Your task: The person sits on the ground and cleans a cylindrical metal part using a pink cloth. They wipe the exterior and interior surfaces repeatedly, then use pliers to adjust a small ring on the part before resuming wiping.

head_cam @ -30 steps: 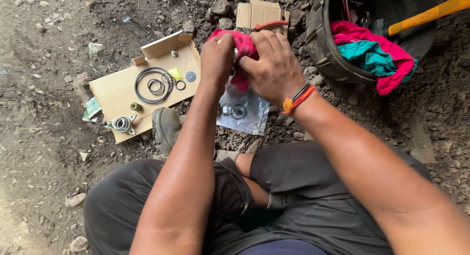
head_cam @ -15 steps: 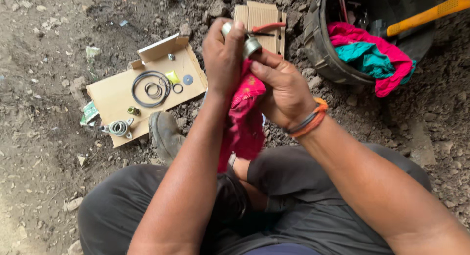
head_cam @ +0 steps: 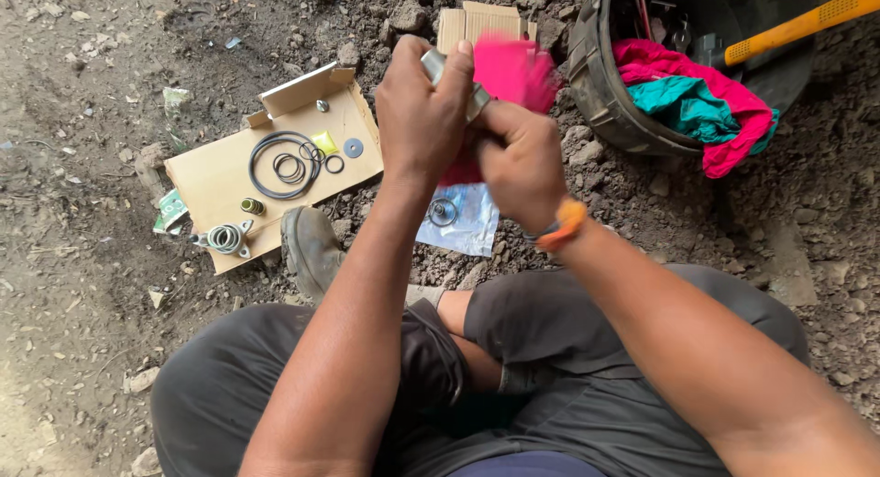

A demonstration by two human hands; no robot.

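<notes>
My left hand [head_cam: 423, 109] grips a small shiny metal part [head_cam: 434, 65] at chest height, over the dirt ground. My right hand [head_cam: 516, 158], with an orange band on the wrist, holds a pink rag [head_cam: 509, 72] against that part; the rag is blurred with motion. Below the hands lies a clear plastic bag [head_cam: 461, 222] with a ring in it. To the left, a flattened cardboard sheet [head_cam: 215, 170] carries black rubber O-rings [head_cam: 286, 164], a washer [head_cam: 353, 148], a spring [head_cam: 225, 238] and small fittings.
A black rubber bucket [head_cam: 600, 92] at upper right holds pink and teal cloths [head_cam: 692, 97] and a yellow-handled tool [head_cam: 802, 23]. A folded cardboard piece [head_cam: 477, 21] lies behind the hands. My shoe [head_cam: 310, 248] rests beside the cardboard sheet. Stones and scraps litter the soil.
Both hands stayed raised with the part; the pink rag, hanging down below the hands before, is now bunched up above my right hand. The plastic bag is uncovered again.
</notes>
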